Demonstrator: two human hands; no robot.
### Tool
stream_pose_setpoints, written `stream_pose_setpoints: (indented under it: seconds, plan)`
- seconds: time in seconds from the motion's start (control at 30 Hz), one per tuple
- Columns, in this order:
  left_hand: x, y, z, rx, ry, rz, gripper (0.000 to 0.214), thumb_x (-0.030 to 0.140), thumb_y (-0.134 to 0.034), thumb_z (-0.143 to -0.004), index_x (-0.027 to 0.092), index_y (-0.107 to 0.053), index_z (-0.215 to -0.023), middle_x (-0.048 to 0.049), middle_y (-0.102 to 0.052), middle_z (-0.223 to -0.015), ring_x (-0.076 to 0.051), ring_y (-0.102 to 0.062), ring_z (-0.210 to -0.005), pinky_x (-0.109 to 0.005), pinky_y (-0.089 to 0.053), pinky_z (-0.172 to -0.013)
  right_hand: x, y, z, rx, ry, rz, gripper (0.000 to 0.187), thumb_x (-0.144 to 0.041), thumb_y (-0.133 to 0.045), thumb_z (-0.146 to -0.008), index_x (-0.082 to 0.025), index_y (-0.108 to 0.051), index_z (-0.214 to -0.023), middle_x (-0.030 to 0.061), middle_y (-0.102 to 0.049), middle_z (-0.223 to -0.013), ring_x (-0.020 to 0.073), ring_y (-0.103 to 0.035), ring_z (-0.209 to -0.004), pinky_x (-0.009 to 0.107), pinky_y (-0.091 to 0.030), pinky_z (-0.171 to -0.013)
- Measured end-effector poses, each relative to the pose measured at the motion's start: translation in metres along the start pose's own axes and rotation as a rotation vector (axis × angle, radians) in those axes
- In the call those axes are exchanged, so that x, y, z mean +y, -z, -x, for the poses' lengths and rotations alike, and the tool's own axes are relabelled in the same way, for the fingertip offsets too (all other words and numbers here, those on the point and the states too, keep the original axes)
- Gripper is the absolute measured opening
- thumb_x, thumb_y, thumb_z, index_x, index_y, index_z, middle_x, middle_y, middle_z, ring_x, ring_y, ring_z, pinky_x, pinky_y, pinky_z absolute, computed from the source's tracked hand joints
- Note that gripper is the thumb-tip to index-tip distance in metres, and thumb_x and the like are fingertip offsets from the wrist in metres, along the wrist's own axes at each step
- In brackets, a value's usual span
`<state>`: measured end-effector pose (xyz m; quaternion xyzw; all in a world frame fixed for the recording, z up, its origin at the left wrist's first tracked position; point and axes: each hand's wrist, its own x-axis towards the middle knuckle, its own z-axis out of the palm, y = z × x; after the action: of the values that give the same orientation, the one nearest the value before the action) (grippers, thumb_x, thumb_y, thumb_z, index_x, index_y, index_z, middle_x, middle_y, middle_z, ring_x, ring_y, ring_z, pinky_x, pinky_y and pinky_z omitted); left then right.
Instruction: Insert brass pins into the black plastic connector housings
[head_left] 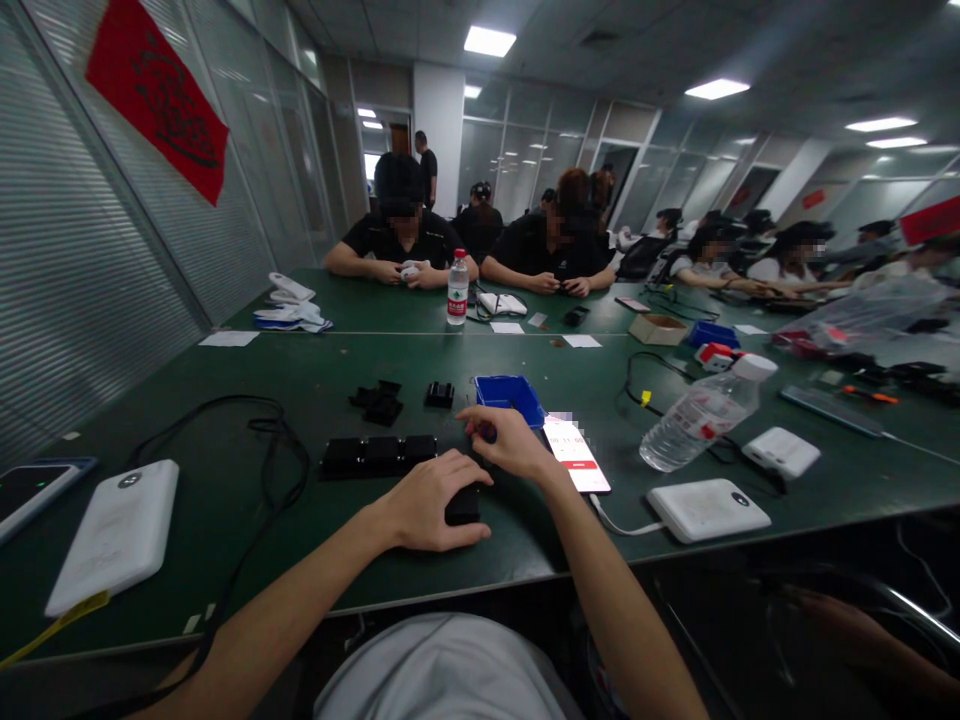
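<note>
My left hand (439, 500) is curved over a small black block (463, 506) near the table's front edge, its thumb on the near side and its fingers across the far side. My right hand (508, 440) hovers just beyond, its fingers bent together in front of a blue plastic tray (510, 392); whatever they hold is too small to make out. Left of the hands lies a black strip (379, 455) of several joined square blocks. Behind it are a small black part (439, 394) and a pile of thin black pieces (377, 402).
A lit phone (576, 455) lies right of my right hand, cabled to a white power bank (709, 510). A tilted water bottle (705, 415) stands farther right. Another white power bank (116, 535) and a black cable (296, 450) lie left. People sit across the green table (315, 370).
</note>
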<state>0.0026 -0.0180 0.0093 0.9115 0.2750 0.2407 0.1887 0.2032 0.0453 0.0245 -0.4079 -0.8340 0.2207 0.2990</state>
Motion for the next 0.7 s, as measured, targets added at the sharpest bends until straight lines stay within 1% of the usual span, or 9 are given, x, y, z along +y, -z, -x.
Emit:
stream_pose_setpoints:
  seconds: [0.07,0.13,0.2,0.3,0.37,0.43,0.57,0.63,0.7]
  plan:
    - [0.000,0.000,0.000,0.007,-0.004,0.005,0.049,0.041,-0.078,-0.082,0.021,-0.063,-0.124,-0.0093,-0.070,-0.124,-0.029,-0.062,-0.115,-0.045,-0.051,-0.105,0.000,-0.002,0.000,0.007,0.000,-0.007,0.061,-0.004,-0.062,-0.080,-0.022,-0.064,-0.138,0.0043,-0.073,-0.100,0.0153,-0.065,-0.081,0.028,-0.049,-0.076]
    - [0.000,0.000,0.000,0.017,-0.010,0.009,0.048,0.041,-0.078,-0.082,0.021,-0.063,-0.123,-0.0089,-0.070,-0.124,-0.029,-0.062,-0.115,-0.045,-0.051,-0.106,0.001,-0.004,0.000,0.016,-0.005,0.001,0.072,-0.007,-0.065,-0.081,-0.026,-0.053,-0.149,0.0045,-0.071,-0.108,0.0142,-0.064,-0.079,0.028,-0.050,-0.076]
    - [0.000,0.000,0.000,0.025,-0.012,0.011,0.048,0.041,-0.078,-0.082,0.022,-0.063,-0.123,-0.0087,-0.070,-0.124,-0.029,-0.062,-0.116,-0.044,-0.051,-0.106,0.002,-0.005,0.001,0.024,-0.002,0.034,0.079,-0.008,-0.069,-0.081,-0.029,-0.047,-0.154,0.0049,-0.070,-0.113,0.0141,-0.063,-0.078,0.029,-0.050,-0.077]
    - [0.000,0.000,0.000,0.024,-0.008,0.007,0.048,0.042,-0.079,-0.081,0.022,-0.064,-0.122,-0.0088,-0.070,-0.124,-0.029,-0.063,-0.116,-0.045,-0.051,-0.106,0.003,-0.006,0.003,0.028,0.004,0.116,0.081,-0.009,-0.071,-0.082,-0.033,-0.044,-0.155,0.0059,-0.068,-0.120,0.0156,-0.063,-0.081,0.031,-0.051,-0.078]
    - [0.000,0.000,0.000,0.022,-0.003,0.006,0.048,0.042,-0.079,-0.081,0.021,-0.064,-0.122,-0.0088,-0.070,-0.124,-0.029,-0.063,-0.116,-0.045,-0.051,-0.106,0.001,-0.006,0.004,0.017,-0.005,0.179,0.079,-0.009,-0.070,-0.084,-0.033,-0.045,-0.155,0.0066,-0.067,-0.122,0.0161,-0.064,-0.081,0.031,-0.051,-0.079]
    - [0.000,0.000,0.000,0.020,0.002,0.007,0.049,0.042,-0.080,-0.081,0.021,-0.064,-0.122,-0.0088,-0.070,-0.124,-0.029,-0.063,-0.115,-0.045,-0.051,-0.106,-0.002,-0.005,0.004,-0.002,-0.011,0.260,0.073,-0.011,-0.068,-0.087,-0.031,-0.047,-0.154,0.0076,-0.067,-0.123,0.0173,-0.065,-0.084,0.031,-0.050,-0.080]
    - [0.000,-0.001,0.001,0.007,0.002,0.016,0.052,0.045,-0.081,-0.080,0.022,-0.063,-0.123,-0.0090,-0.069,-0.125,-0.029,-0.063,-0.116,-0.045,-0.051,-0.106,-0.010,-0.007,0.002,-0.050,0.008,0.454,0.057,-0.013,-0.064,-0.092,-0.024,-0.055,-0.148,0.0108,-0.068,-0.122,0.0232,-0.067,-0.100,0.031,-0.049,-0.086]
    - [0.000,-0.001,0.001,0.004,0.000,0.021,0.053,0.045,-0.081,-0.080,0.021,-0.063,-0.124,-0.0090,-0.069,-0.125,-0.029,-0.063,-0.117,-0.045,-0.051,-0.106,-0.014,-0.009,0.001,-0.072,-0.005,0.534,0.051,-0.013,-0.061,-0.094,-0.023,-0.059,-0.144,0.0119,-0.069,-0.123,0.0250,-0.068,-0.102,0.031,-0.049,-0.084]
    - [0.000,-0.001,0.001,0.003,0.001,0.019,0.054,0.045,-0.081,-0.079,0.021,-0.063,-0.124,-0.0093,-0.069,-0.125,-0.030,-0.062,-0.116,-0.045,-0.051,-0.105,-0.018,-0.012,-0.001,-0.089,-0.046,0.598,0.042,-0.014,-0.057,-0.096,-0.023,-0.063,-0.137,0.0128,-0.069,-0.123,0.0260,-0.070,-0.100,0.032,-0.049,-0.078]
